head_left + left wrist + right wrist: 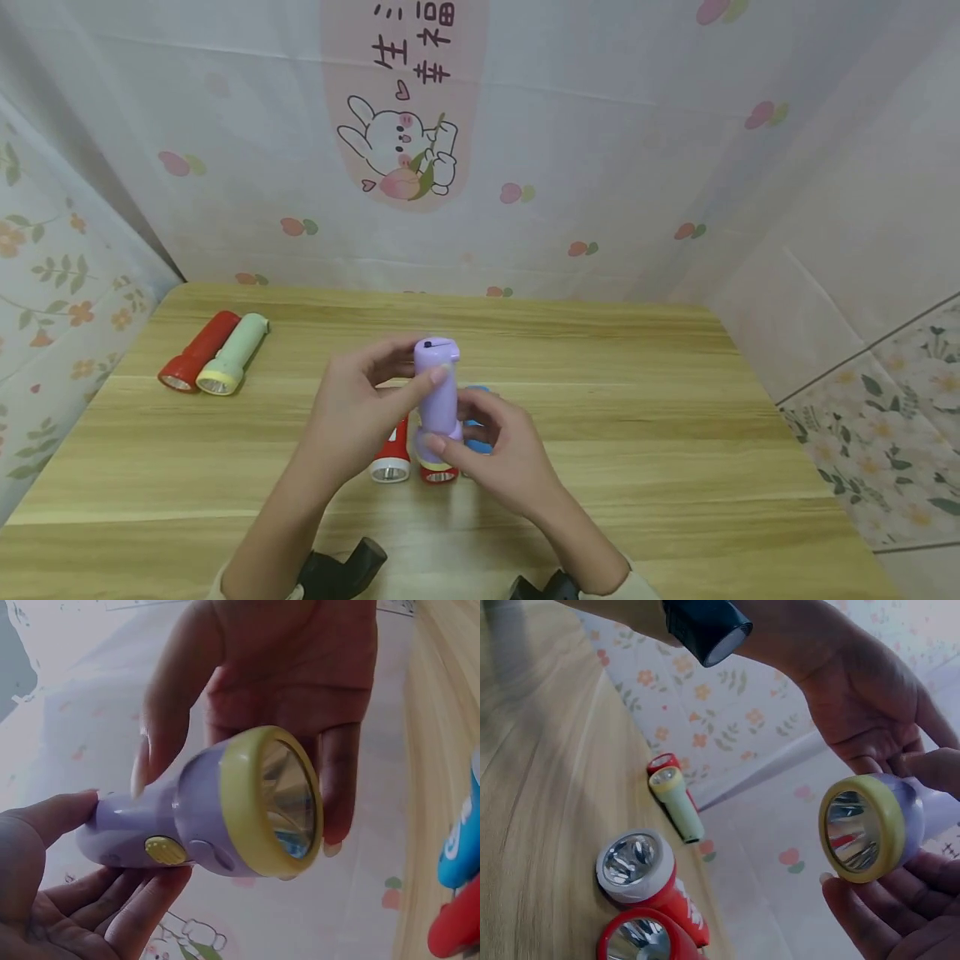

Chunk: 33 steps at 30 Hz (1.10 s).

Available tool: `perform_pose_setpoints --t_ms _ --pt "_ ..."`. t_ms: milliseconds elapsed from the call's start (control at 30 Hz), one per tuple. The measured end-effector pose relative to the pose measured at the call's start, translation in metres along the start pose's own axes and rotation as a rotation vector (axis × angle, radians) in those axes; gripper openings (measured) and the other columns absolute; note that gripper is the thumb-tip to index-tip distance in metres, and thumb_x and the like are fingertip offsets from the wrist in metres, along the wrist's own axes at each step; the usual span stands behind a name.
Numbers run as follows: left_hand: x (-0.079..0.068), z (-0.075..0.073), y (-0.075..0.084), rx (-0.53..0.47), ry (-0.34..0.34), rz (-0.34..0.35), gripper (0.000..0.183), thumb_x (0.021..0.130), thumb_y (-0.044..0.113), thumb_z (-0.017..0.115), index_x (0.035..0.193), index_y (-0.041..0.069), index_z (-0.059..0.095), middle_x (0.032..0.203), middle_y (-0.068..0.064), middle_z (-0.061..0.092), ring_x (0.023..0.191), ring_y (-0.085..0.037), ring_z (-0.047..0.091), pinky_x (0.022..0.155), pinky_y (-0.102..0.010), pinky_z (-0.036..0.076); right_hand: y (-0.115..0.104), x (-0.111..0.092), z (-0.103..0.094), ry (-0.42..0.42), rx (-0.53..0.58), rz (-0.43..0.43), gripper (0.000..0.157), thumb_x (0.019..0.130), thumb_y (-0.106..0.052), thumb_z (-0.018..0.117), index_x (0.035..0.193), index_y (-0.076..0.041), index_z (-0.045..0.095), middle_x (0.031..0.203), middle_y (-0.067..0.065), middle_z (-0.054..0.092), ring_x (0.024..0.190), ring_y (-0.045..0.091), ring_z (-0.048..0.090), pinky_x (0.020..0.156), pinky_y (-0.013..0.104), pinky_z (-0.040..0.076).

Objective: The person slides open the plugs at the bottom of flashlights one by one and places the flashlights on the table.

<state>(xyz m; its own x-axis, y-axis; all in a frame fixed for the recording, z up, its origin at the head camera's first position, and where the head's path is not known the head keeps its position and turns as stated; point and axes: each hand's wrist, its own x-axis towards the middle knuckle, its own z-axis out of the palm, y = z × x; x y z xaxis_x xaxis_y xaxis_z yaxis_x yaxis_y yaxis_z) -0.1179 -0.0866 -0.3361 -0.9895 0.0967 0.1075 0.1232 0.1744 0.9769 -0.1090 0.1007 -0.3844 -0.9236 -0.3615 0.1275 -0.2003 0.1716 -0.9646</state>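
Note:
A purple flashlight [437,400] with a yellow lens ring and a yellow switch [166,850] is raised above the table, its lens end toward the person. My left hand [367,408] grips its tail end between thumb and fingers. Around the lens end, my right hand [510,454] holds it, thumb on the near side and fingers behind. Beneath it are a red flashlight [438,476] and a red one with a white ring [391,468]. A blue flashlight [478,447] is partly hidden behind the right hand.
On the wooden table [637,400], a red flashlight [202,348] and a mint-green flashlight [236,354] lie side by side at the back left. A patterned curtain [585,150] hangs behind the table, with floral cloth [67,292] on the left.

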Motion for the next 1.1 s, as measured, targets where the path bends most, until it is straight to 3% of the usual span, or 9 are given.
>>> perform_pose_setpoints --t_ms 167,400,567,800,933,1100 --pt "-0.007 0.003 0.004 -0.076 -0.053 0.072 0.038 0.088 0.019 0.08 0.125 0.014 0.07 0.114 -0.004 0.074 0.106 -0.016 0.071 0.086 -0.028 0.061 -0.001 -0.007 -0.006 0.008 -0.017 -0.056 0.038 0.089 -0.015 0.078 0.124 -0.017 0.067 0.111 0.005 0.073 0.102 0.013 0.07 0.091 0.032 0.06" --pt "-0.008 0.008 0.004 -0.102 -0.101 0.171 0.04 0.087 0.011 0.079 0.126 0.01 0.069 0.12 -0.008 0.073 0.11 -0.02 0.072 0.088 -0.031 0.061 0.002 -0.005 -0.011 0.069 -0.052 -0.17 0.042 0.084 -0.01 0.082 0.124 -0.017 0.068 0.118 0.004 0.073 0.106 0.015 0.071 0.092 0.035 0.06" --pt "-0.006 0.011 0.002 -0.146 -0.144 0.158 0.041 0.088 0.009 0.078 0.128 0.011 0.068 0.121 -0.01 0.073 0.109 -0.023 0.073 0.085 -0.032 0.061 0.005 -0.002 -0.013 0.114 -0.108 -0.235 0.04 0.082 -0.006 0.082 0.119 -0.013 0.07 0.113 0.005 0.075 0.105 0.016 0.072 0.091 0.034 0.06" --pt "-0.002 0.014 0.002 -0.104 -0.18 0.171 0.044 0.087 0.011 0.079 0.129 0.014 0.067 0.123 -0.005 0.072 0.112 -0.019 0.071 0.091 -0.03 0.06 0.009 -0.001 -0.015 0.217 -0.295 -0.365 0.038 0.08 -0.005 0.085 0.116 -0.01 0.072 0.108 0.004 0.077 0.102 0.017 0.073 0.085 0.031 0.062" --pt "-0.002 0.014 0.002 -0.094 -0.187 0.175 0.044 0.087 0.012 0.079 0.13 0.012 0.067 0.122 -0.004 0.072 0.11 -0.018 0.072 0.092 -0.03 0.059 0.01 0.0 -0.017 0.221 -0.319 -0.388 0.038 0.08 -0.006 0.084 0.116 -0.011 0.072 0.108 0.003 0.077 0.102 0.017 0.074 0.085 0.031 0.062" --pt "-0.002 0.011 0.0 -0.067 -0.172 0.15 0.034 0.096 0.017 0.07 0.129 0.014 0.068 0.124 -0.003 0.072 0.109 -0.017 0.072 0.092 -0.028 0.059 0.01 0.0 -0.018 0.2 -0.335 -0.394 0.04 0.08 -0.007 0.085 0.118 -0.011 0.072 0.111 0.004 0.077 0.102 0.018 0.074 0.087 0.031 0.061"
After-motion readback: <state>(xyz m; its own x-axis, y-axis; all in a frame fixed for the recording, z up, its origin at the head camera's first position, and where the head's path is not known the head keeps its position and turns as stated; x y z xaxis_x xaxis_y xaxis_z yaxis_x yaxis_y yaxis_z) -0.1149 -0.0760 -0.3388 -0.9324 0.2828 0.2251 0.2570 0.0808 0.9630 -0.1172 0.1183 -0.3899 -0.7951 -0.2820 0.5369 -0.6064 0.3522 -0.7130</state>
